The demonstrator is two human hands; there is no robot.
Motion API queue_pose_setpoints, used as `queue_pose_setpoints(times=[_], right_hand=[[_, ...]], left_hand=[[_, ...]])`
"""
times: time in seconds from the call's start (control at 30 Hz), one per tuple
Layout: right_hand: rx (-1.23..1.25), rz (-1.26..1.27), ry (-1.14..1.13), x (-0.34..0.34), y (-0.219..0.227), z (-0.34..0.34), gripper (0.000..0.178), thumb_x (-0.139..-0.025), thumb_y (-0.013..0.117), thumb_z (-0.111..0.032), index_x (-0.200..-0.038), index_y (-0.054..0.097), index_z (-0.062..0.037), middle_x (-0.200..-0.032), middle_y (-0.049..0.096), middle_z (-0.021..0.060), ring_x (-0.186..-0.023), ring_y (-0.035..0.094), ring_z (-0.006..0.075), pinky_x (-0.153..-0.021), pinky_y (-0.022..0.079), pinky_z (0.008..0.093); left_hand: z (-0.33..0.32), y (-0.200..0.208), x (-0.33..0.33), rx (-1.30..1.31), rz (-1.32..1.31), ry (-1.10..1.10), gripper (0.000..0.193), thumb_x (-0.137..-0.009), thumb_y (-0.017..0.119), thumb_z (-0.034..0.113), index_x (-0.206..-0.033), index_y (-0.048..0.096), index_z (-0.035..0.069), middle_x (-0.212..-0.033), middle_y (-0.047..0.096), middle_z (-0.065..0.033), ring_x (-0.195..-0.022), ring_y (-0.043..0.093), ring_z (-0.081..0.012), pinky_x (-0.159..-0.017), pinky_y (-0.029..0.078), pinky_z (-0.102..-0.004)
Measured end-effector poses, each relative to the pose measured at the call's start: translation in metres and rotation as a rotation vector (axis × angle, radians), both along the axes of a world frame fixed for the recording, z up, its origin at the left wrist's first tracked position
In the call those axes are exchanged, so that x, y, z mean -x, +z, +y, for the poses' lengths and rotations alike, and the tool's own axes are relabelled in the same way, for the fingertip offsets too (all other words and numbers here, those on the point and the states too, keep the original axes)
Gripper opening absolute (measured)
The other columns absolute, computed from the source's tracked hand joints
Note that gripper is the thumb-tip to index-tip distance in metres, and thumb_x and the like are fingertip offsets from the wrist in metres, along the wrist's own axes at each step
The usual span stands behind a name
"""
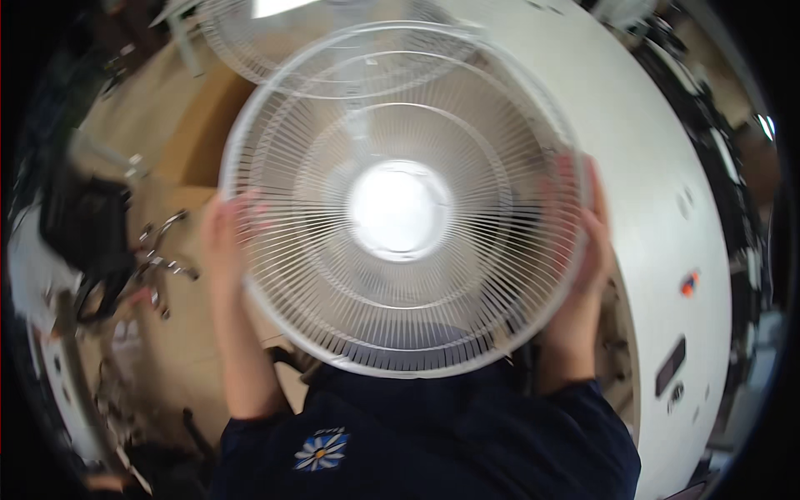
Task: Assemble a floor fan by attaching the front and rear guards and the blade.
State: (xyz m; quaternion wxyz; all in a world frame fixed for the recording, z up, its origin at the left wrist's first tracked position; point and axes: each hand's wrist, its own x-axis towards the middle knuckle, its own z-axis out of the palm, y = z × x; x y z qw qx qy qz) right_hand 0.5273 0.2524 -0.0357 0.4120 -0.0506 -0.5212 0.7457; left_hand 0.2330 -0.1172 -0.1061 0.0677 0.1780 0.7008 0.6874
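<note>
A round white fan grille [400,317] with fine radial wires and a solid white centre disc is held up in front of me, facing me. My left hand [225,229] grips its left rim, with the fingertips showing faintly through the wires. At the opposite rim my right hand [593,225] is closed on the edge, its fingers partly behind the wires. Beyond the grille's upper edge stands a second round wire fan grille [242,46]. The near grille overlaps it, so how the two are joined, if at all, I cannot tell.
A long white table [642,192] curves along the right side. On it lie a dark phone-like slab [671,367] and a small orange-and-blue object [690,284]. A cardboard box [204,133] sits behind the grille at the left, near a black office chair [92,225].
</note>
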Motion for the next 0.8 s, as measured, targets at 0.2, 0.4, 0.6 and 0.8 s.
queue_pose_setpoints(times=[0.2, 0.4, 0.6, 0.8], right_hand=[[0.097, -0.005, 0.063, 0.007, -0.035, 0.006, 0.071, -0.099, 0.050, -0.028, -0.160, 0.027, 0.0022, -0.161, 0.034, 0.0217, -0.152, 0.032, 0.0337, -0.122, 0.030, 0.0587], [0.168, -0.010, 0.037, 0.005, -0.054, 0.016, 0.074, -0.095, 0.053, -0.026, -0.160, 0.027, -0.0001, -0.163, 0.032, 0.0182, -0.153, 0.029, 0.0320, -0.121, 0.031, 0.0603], [0.088, -0.059, -0.041, 0.001, -0.052, 0.017, 0.063, -0.096, 0.055, -0.006, -0.155, 0.037, -0.0004, -0.158, 0.040, 0.0196, -0.143, 0.046, 0.0327, -0.109, 0.050, 0.0590], [-0.005, -0.047, -0.197, 0.000, -0.047, 0.015, 0.057, -0.097, 0.054, 0.001, -0.152, 0.041, 0.0014, -0.153, 0.045, 0.0233, -0.142, 0.048, 0.0349, -0.110, 0.052, 0.0571]], left_hand=[[-0.002, 0.029, -0.021, 0.011, 0.063, 0.089, 0.044, -0.109, 0.050, 0.018, -0.148, 0.046, -0.001, -0.136, 0.064, -0.0176, -0.112, 0.070, -0.0236, -0.087, 0.062, -0.0355], [0.017, 0.061, -0.055, -0.214, 0.160, 0.034, 0.057, -0.101, 0.050, -0.005, -0.156, 0.033, -0.004, -0.148, 0.052, -0.0230, -0.131, 0.059, -0.0303, -0.109, 0.051, -0.0406], [0.002, 0.059, -0.054, -0.303, 0.146, 0.000, 0.065, -0.095, 0.055, -0.011, -0.156, 0.034, -0.003, -0.149, 0.051, -0.0234, -0.133, 0.057, -0.0310, -0.111, 0.048, -0.0414], [0.010, 0.066, -0.058, -0.432, 0.242, -0.028, 0.069, -0.096, 0.055, -0.004, -0.159, 0.027, -0.002, -0.148, 0.050, -0.0297, -0.132, 0.058, -0.0361, -0.113, 0.047, -0.0453]])
